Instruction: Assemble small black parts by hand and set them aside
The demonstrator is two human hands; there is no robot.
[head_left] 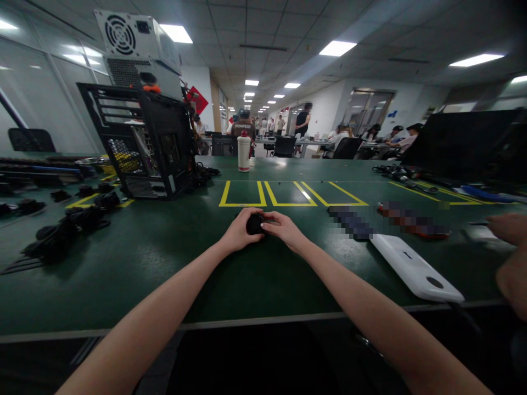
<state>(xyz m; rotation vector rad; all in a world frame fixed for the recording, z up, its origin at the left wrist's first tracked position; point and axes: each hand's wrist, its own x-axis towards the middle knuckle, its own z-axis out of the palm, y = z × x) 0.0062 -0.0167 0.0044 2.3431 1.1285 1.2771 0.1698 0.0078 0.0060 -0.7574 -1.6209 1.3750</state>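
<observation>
My left hand (242,230) curls round a small, black, roundish object (255,223) low over the green table (267,280). From the other side, my right hand (284,227) presses its thumb and fingertips against the same object. Its exact kind cannot be made out, as the fingers cover much of it. Just beyond both hands, yellow tape (241,205) marks several box shapes on the tabletop.
A black computer case (135,137) with power supplies (132,38) on top stands left, near bundled black cables (69,230). A white bottle (244,153) stands ahead. To the right lie a phone (352,222), a white device (415,269) and another person's hand (510,227).
</observation>
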